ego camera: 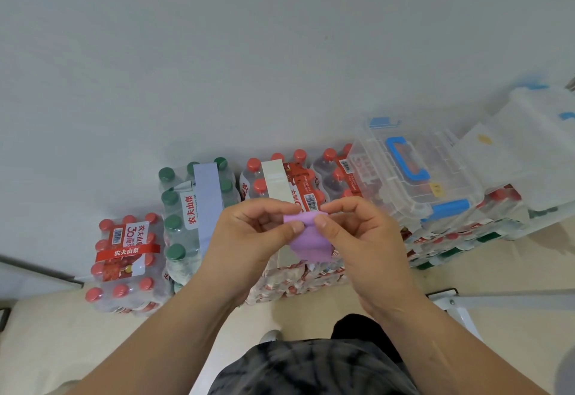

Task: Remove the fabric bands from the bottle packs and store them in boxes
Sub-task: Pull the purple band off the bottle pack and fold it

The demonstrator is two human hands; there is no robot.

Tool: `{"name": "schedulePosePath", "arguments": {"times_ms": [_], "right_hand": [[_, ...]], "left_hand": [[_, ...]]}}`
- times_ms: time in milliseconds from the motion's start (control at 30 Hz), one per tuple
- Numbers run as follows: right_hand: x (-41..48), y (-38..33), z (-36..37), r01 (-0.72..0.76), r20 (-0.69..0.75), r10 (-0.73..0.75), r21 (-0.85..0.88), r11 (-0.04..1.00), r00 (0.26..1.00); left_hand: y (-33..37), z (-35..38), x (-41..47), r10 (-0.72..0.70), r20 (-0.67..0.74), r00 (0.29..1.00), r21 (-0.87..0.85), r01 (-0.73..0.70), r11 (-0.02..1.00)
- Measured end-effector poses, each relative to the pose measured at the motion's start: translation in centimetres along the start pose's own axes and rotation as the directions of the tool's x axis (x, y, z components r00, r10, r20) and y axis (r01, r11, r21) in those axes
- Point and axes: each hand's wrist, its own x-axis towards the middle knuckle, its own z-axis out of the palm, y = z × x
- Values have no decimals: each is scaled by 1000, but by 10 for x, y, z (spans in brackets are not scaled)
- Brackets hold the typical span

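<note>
Clear plastic box (413, 176) sat beyond and to the right of the right hand (361, 239), on top of stacked bottle packs. Lid was on, with a blue carry handle (407, 158) on top and a blue latch (448, 207) on the near edge. Walls were see-through and ribbed. Contents not readable; red caps from the packs below showed through. Second box (535, 133), frosted white with blue clips, sat farther right at the frame edge, blurred. Its contents could not be told.

Purple band (308, 245) was off the packs, held in the air between both hands. Left hand (249, 239) pinched its top edge thumb to forefinger. Right hand pinched the same edge just beside it. Band was matte lilac fabric, soft, bunched at the top, with the rest hanging as a short wide flap.

Beyond the left hand: green-cap pack (174, 223) with a flat pale blue band (205, 204) wrapped lengthwise. Beyond the gap between the hands: red-cap pack (298, 183) with a cream band (275, 183), flat and taut. Left of the left hand, well apart: lower red-cap pack (124, 267) with a red printed label. All packs were in glossy shrink film, on a beige floor (62, 332) against a white wall (217, 52).
</note>
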Motion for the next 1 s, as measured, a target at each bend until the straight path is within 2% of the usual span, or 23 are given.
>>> {"name": "schedulePosePath", "arguments": {"times_ms": [100,400,600,767,900,1000], "right_hand": [[2,3,1,-25,13,25,20,999,1000],[9,7,1,-35,-4,35,28,999,999],[16,7,-2,-45,5,45,56,997,999],[20,1,-7,-60,52,55,98,993,997],[25,-2,-14,-17,30,16,19,1000,999],[28,-1,-18,-9,13,8,24,1000,1000]], "left_hand": [[0,0,1,-41,-25,999,-55,39,998],[-5,0,7,-32,-41,999,4,32,999],[-2,7,8,-119,-27,993,-77,116,990],[-1,10,14,-65,-34,997,-38,64,997],[-3,16,17,-40,-31,999,-32,39,999],[-1,21,18,-38,-38,999,-40,37,999]]}}
